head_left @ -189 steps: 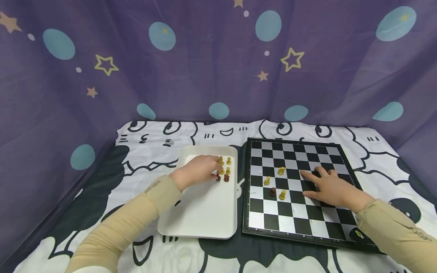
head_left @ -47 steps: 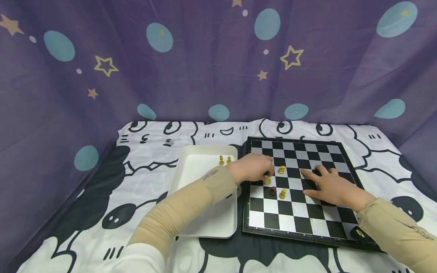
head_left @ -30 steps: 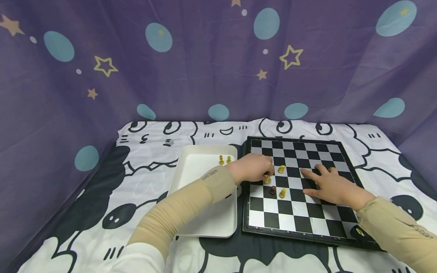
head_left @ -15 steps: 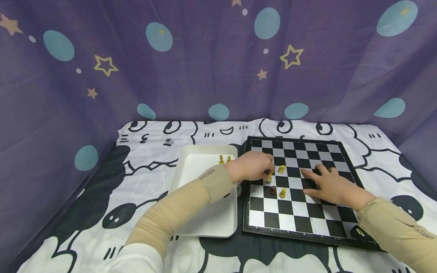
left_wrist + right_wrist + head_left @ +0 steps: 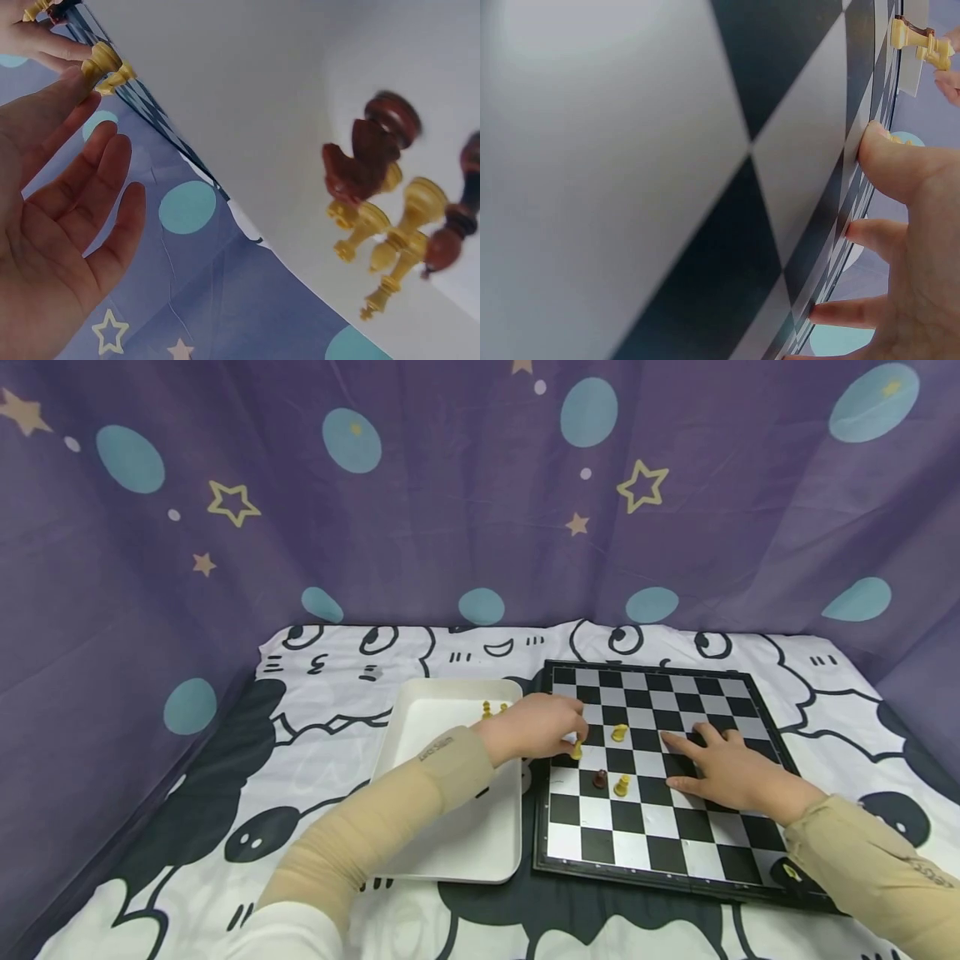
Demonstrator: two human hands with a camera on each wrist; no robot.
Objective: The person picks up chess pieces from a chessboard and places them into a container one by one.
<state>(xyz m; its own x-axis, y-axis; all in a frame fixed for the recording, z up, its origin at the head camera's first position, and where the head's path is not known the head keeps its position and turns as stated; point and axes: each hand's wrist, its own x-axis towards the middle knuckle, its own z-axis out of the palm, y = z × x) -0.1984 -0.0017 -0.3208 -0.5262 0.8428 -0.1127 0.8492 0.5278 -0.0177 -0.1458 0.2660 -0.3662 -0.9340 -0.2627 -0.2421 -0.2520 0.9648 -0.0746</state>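
My left hand (image 5: 536, 727) pinches a yellow chess piece (image 5: 577, 750) between thumb and fingertip, by the left edge of the black-and-white chessboard (image 5: 660, 777). In the left wrist view, the same chess piece (image 5: 99, 63) shows at the fingertips, while the other fingers are loosely spread. Just right of it stands a yellow piece (image 5: 619, 732) that looks like a knight. A dark red piece (image 5: 600, 779) and another yellow piece (image 5: 622, 785) stand nearer me. My right hand (image 5: 731, 777) rests on the board's right side, fingers spread, holding nothing.
A white tray (image 5: 450, 852) lies left of the board, partly under my left forearm. Yellow pieces (image 5: 486, 708) show at its back; the left wrist view adds a dark red knight (image 5: 367, 154) and another dark red piece (image 5: 454, 225). A purple curtain (image 5: 420, 527) hangs behind.
My left hand has gone from the tray to the board and taken hold of a yellow piece there. In the last half second it has shifted left with it. The right hand stays put.
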